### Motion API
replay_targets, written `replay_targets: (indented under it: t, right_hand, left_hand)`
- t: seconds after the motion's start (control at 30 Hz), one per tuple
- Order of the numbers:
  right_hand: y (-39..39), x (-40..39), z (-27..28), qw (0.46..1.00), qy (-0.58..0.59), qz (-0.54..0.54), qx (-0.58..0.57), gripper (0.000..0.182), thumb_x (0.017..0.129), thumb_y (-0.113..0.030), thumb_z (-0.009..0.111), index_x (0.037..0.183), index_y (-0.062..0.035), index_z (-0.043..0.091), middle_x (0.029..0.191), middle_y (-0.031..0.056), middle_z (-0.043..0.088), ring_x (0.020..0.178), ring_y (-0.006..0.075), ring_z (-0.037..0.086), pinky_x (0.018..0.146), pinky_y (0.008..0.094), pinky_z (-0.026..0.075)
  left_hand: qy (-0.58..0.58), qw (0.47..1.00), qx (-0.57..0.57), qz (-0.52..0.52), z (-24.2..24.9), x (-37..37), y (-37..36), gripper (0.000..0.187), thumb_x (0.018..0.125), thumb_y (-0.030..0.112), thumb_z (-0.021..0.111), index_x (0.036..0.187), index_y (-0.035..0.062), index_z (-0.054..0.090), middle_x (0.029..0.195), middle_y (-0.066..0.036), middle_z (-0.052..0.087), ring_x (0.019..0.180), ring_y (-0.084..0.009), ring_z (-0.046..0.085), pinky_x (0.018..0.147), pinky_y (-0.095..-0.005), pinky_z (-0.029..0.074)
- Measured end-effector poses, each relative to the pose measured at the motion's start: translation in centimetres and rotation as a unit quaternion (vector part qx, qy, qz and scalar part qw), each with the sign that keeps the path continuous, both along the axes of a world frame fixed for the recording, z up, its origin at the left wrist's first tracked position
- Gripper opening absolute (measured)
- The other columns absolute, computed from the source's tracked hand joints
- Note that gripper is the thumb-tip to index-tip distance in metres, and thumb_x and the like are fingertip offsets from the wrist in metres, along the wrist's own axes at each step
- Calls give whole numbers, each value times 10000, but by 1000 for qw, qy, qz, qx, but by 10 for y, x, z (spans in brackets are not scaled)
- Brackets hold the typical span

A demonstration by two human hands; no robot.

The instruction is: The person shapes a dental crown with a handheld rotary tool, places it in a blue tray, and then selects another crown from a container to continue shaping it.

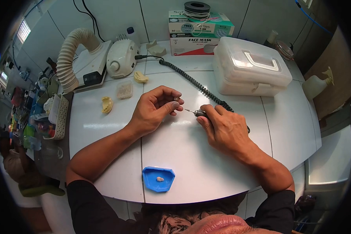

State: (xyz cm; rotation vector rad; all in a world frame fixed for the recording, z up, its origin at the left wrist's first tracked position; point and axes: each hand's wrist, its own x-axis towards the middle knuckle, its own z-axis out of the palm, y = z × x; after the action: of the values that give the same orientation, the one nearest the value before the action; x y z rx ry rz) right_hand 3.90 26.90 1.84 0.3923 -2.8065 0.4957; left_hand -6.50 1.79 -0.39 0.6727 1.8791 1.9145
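Note:
Over the middle of the white tiled table, my left hand (pixel 154 110) pinches a small pale tooth-like piece (pixel 176 99) between thumb and fingertips, which partly cover it. My right hand (pixel 226 126) grips a dark rotary handpiece (pixel 200 113) like a pen. Its thin metal bit (pixel 189 110) points left, a short way from my left fingertips. A coiled black cord (pixel 195 84) runs from the handpiece area back to a white micromotor control box (pixel 121 58). Closer to me, a blue tray (pixel 150 186) holds a small pale tooth-shaped piece (pixel 160 179).
Two yellowish dental casts (pixel 107 105) and a small clear container (pixel 124 89) lie left of my left hand. Behind stand a ribbed hose (pixel 68 52), face mask boxes (pixel 193 46) and a translucent case (pixel 249 72). A spray bottle (pixel 315 86) is at right, a woven basket (pixel 61 121) at left.

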Motion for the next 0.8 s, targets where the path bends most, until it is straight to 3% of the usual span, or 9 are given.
replay_targets:
  t: [0.4, 0.5, 0.6, 0.8]
  right_hand:
    - [1, -4, -3, 1000, 20, 10, 2, 343, 1133, -389, 638, 1011, -69, 649, 774, 122, 672, 604, 358, 689, 539, 483, 529]
    - [3, -6, -3, 1000, 16, 10, -1, 342, 1131, -388, 642, 1005, -70, 651, 766, 121, 664, 598, 356, 684, 536, 482, 525]
    - [2, -5, -2, 1000, 17, 15, 11, 340, 1128, -387, 647, 998, -73, 653, 763, 119, 665, 592, 354, 683, 531, 479, 523]
    - [-1, -2, -1, 998, 26, 20, 44, 336, 1127, -383, 644, 982, -80, 658, 762, 111, 682, 589, 339, 690, 517, 478, 536]
  left_hand:
    - [56, 997, -53, -12, 5, 10, 6, 166, 1123, -13, 603, 1285, -10, 640, 1236, -150, 784, 1179, -216, 789, 958, -304, 663]
    - [72, 994, -78, -5, 8, 14, 6, 138, 1097, -18, 650, 1233, -17, 671, 1174, -131, 798, 1121, -187, 796, 939, -296, 656]
    - [162, 981, -109, 9, 2, 12, 3, 116, 1052, 0, 734, 1164, -23, 711, 1099, -105, 806, 1033, -150, 792, 910, -285, 646]
    - [169, 979, -109, 28, 3, 14, 4, 169, 980, 36, 828, 1119, -10, 742, 1012, -83, 807, 932, -119, 779, 831, -273, 636]
